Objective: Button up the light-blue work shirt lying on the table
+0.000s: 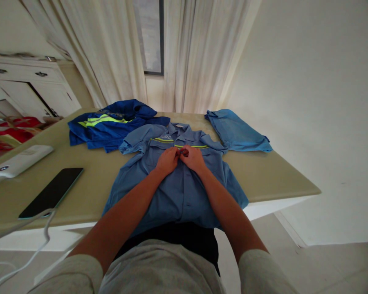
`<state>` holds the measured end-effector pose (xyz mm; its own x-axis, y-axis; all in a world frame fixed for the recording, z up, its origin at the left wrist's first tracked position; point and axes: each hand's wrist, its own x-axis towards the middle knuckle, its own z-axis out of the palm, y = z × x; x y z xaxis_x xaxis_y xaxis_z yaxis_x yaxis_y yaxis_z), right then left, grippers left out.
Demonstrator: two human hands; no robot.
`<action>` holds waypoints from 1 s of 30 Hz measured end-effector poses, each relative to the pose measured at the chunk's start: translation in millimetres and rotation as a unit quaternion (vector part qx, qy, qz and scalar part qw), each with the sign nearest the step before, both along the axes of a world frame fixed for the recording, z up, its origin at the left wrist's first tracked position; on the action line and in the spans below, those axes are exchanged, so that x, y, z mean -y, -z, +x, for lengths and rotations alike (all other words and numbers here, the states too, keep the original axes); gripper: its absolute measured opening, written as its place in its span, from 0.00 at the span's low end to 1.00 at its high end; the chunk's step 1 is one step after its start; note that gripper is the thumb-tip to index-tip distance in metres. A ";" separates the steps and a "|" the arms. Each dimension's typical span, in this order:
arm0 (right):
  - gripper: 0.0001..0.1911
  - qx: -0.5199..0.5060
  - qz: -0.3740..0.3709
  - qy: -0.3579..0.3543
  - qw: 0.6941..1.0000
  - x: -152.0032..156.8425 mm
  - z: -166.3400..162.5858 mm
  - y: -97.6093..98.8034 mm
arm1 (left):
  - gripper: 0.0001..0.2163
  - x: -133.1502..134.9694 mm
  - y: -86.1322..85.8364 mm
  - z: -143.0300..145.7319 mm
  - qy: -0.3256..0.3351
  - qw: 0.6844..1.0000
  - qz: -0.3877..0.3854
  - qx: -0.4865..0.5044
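A grey-blue short-sleeved work shirt (168, 192) lies spread on the table, collar away from me, with yellow-edged strips across its chest. My left hand (168, 160) and my right hand (192, 158) meet at the front placket, at chest height. Both are closed, fingertips pinching the shirt's front edge between them. Whether a button sits in the pinch is too small to make out. Below my hands the placket runs down to the hem, which hangs over the near table edge.
A bright blue garment (110, 126) with a yellow-green band lies crumpled at the back left. Folded light blue cloth (237, 130) rests at the back right. On the left of the table (272, 175) are a phone (53, 194), a white power bank (24, 160) and white cables (46, 232).
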<state>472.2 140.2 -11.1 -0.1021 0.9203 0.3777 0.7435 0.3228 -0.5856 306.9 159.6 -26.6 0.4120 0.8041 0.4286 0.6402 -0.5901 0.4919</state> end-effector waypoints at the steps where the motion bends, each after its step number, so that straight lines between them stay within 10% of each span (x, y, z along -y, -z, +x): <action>1: 0.09 -0.014 0.002 -0.010 1.000 -0.7 1.0 0.2 | 0.08 0.5 -0.7 0.1 -0.001 1.000 -0.002 0.003; 8: 0.11 -0.149 -0.054 -0.039 0.987 -9.9 11.1 8.0 | 0.07 -0.8 -1.9 0.7 0.001 0.999 -0.024 0.047; 30: 0.14 -0.062 0.032 -0.047 0.996 -2.2 7.4 -0.8 | 0.06 -20.6 11.4 3.1 0.015 0.940 -0.177 0.290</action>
<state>479.6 142.4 -10.3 -0.1357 0.8828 0.4498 0.6319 0.4268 -0.6470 309.9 180.2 -38.0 0.2161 0.9307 0.2951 0.1899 -0.3365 0.9223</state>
